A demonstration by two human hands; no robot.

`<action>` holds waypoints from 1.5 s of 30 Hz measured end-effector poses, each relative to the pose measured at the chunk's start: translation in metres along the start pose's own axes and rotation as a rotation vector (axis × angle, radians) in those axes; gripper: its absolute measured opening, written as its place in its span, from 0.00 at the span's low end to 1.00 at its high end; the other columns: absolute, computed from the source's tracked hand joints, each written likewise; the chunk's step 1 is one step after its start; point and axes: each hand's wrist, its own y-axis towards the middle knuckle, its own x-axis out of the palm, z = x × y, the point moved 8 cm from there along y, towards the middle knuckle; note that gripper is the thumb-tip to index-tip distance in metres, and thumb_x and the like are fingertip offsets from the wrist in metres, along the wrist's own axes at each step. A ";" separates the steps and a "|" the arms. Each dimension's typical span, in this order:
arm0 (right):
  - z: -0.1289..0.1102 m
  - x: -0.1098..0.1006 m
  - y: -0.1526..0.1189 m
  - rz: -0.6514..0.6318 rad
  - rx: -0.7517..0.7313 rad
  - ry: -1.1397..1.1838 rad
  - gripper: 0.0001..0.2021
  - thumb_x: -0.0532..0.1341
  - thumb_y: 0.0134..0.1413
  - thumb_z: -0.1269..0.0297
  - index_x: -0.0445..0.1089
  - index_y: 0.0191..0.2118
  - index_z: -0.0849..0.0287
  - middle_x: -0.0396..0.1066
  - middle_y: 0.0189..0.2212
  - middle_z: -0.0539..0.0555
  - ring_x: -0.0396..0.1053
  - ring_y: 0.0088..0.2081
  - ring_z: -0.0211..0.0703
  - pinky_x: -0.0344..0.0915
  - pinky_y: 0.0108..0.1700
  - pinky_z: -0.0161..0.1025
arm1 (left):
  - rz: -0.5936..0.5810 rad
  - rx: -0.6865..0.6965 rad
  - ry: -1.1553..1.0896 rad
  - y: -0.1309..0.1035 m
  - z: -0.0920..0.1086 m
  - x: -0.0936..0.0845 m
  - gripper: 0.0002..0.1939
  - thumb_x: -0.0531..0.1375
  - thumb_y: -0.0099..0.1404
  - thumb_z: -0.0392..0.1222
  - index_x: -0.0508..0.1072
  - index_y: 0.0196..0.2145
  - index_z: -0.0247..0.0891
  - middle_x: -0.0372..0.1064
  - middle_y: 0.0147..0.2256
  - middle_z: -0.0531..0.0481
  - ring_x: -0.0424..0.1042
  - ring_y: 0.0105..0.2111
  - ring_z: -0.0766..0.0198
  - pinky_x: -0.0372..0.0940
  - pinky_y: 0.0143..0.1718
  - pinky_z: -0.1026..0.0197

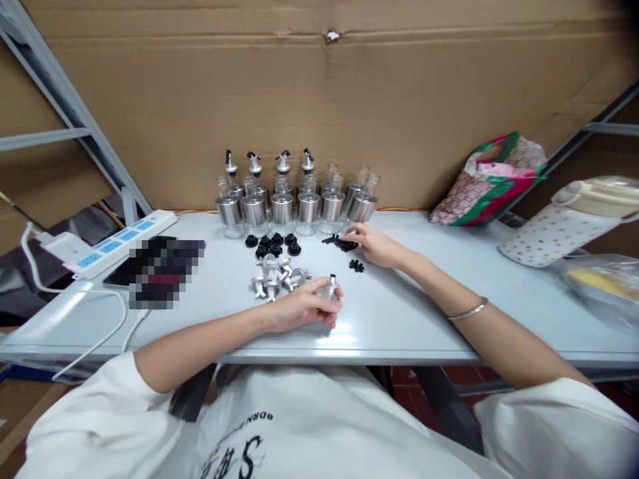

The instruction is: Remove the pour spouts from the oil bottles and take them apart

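My left hand [309, 305] is closed on a silver spout [332, 286] with a small black tip, near the table's front edge. Left of it lies a pile of silver spout parts [272, 276]. Behind that pile are several black stoppers [274, 244]. The fingertips of my right hand [369, 243] touch a small heap of slim black pieces [344, 245]; whether one is pinched is too small to tell. Several tiny black parts [356, 266] lie just in front of this hand.
Rows of steel-and-glass bottles [282, 209] stand at the back, some with spouts on. A power strip [120, 243] and dark phone-like items [167, 273] are on the left. A patterned bag [484, 183], a dotted jug [559, 223] and a plastic-wrapped bowl [604, 289] are on the right.
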 end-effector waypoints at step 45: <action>-0.144 -0.065 -0.008 0.130 -0.417 0.362 0.12 0.48 0.64 0.68 0.67 0.44 0.60 0.70 0.36 0.59 0.66 0.38 0.43 0.63 0.40 0.40 | -0.002 0.036 -0.083 0.004 -0.001 -0.006 0.17 0.61 0.49 0.34 0.57 0.34 0.39 0.61 0.21 0.60 0.60 0.20 0.71 0.61 0.34 0.59</action>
